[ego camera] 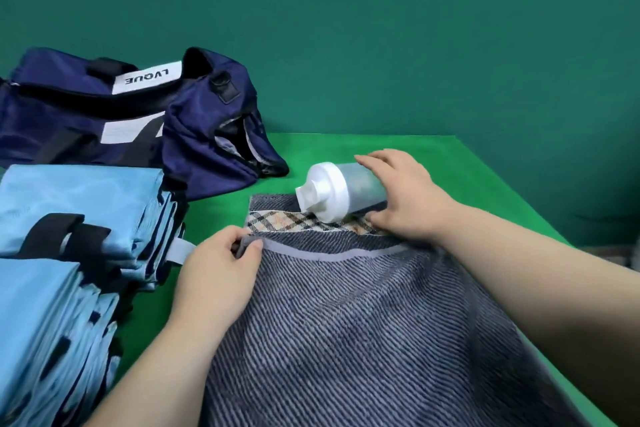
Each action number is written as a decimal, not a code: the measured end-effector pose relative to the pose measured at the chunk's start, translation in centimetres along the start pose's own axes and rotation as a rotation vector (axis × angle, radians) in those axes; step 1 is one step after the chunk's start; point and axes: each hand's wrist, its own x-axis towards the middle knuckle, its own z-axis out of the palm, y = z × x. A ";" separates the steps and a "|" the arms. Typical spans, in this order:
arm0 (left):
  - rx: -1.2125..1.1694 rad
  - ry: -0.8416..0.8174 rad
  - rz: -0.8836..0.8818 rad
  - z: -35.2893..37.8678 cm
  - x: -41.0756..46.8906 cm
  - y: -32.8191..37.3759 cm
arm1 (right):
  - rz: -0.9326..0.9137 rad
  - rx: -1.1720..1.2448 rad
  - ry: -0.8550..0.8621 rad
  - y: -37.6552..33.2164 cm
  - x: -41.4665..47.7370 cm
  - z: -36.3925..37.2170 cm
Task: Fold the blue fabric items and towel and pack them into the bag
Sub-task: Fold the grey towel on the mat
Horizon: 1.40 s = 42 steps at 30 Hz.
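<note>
- The towel (pixel 346 322) is cut off below, its hem pinched by the left hand (pixel 221 274).
- The bottle (pixel 337 189) is partly hidden, gripped by the right hand (pixel 407 198).
- The bag (pixel 194 135) lies behind the blue fabric items (pixel 76 211).

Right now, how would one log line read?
left hand: pinches towel edge | right hand: holds bottle | bag: end unzipped
</note>
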 end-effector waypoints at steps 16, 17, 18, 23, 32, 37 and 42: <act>-0.009 -0.015 -0.011 -0.1 0.1 0.2 | 0.415 0.737 0.272 -0.7 10.5 2.4; -0.008 -0.017 -0.011 -0.1 0.2 0.2 | 0.434 0.771 0.273 -0.6 10.6 3.1; -0.005 -0.019 -0.014 0.0 0.2 0.1 | 0.445 0.792 0.273 -0.5 10.6 3.6; 0.006 -0.015 -0.019 0.0 0.2 0.0 | 0.521 0.886 0.284 0.8 9.8 4.5; 0.048 -0.022 -0.001 0.0 0.2 0.0 | 0.562 0.710 0.106 2.6 2.6 0.2; 0.007 -0.014 0.008 0.1 0.0 -0.6 | 0.633 0.338 -0.028 5.6 -7.2 -1.9; -0.051 0.005 0.019 -0.2 -0.7 -0.2 | 0.637 0.189 -0.116 6.6 -10.5 -1.8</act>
